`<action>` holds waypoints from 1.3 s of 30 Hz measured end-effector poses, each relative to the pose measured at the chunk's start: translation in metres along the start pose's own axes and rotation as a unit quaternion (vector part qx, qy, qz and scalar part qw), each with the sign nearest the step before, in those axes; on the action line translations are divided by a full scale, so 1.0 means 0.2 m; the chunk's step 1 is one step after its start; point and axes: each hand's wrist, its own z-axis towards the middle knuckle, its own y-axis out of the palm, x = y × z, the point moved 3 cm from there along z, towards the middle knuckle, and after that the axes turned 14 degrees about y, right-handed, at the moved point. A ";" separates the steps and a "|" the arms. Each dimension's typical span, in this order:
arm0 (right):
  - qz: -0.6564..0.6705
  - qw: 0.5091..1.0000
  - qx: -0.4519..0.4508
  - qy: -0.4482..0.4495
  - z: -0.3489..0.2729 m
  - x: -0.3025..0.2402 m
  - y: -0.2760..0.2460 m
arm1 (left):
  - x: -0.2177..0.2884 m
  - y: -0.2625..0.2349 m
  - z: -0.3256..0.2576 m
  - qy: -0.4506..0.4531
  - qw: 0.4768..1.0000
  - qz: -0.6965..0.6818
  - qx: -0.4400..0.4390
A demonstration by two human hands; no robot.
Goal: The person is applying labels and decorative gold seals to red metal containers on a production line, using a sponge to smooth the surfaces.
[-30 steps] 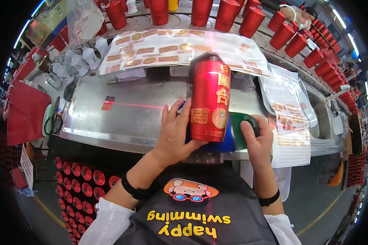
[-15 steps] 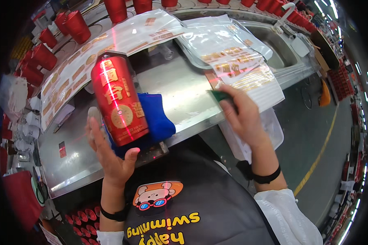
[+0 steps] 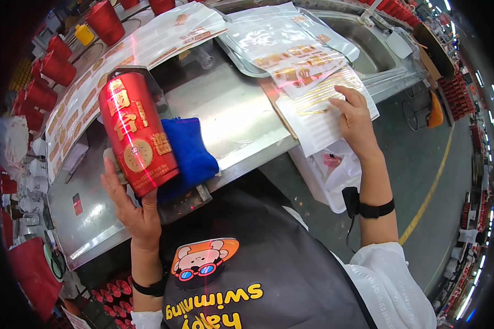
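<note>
A red cylinder (image 3: pixel 139 134) with gold lettering and a round gold emblem lies tilted over a blue cloth (image 3: pixel 189 156) on the metal table. My left hand (image 3: pixel 133 211) is at its lower left end, fingers spread. A grey cover sits on one fingertip, and the thumb is by the cylinder's lower rim; whether it touches cannot be made out. My right hand (image 3: pixel 357 120) hovers at the edge of a white sheet with thin gold strips (image 3: pixel 313 101). Its thumb and index finger are bent toward each other with a gap, and nothing shows between them.
Clear sheets of gold decals (image 3: pixel 296 60) lie on a metal tray beside the sink (image 3: pixel 370 60). A long decal sheet (image 3: pixel 107 77) runs along the table's far left. Red cups (image 3: pixel 105 22) stand behind it. A white bin (image 3: pixel 329 181) is below the table's right edge.
My right hand has moved right and up to the gold-strip sheet; the green piece it held is no longer seen. My left hand stays beside the cylinder. The whole view has shifted slightly.
</note>
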 end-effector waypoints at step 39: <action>0.287 0.914 -0.128 -0.258 0.09 -1.39 -0.19 | 0.22 -0.19 0.12 0.015 0.993 -0.116 0.015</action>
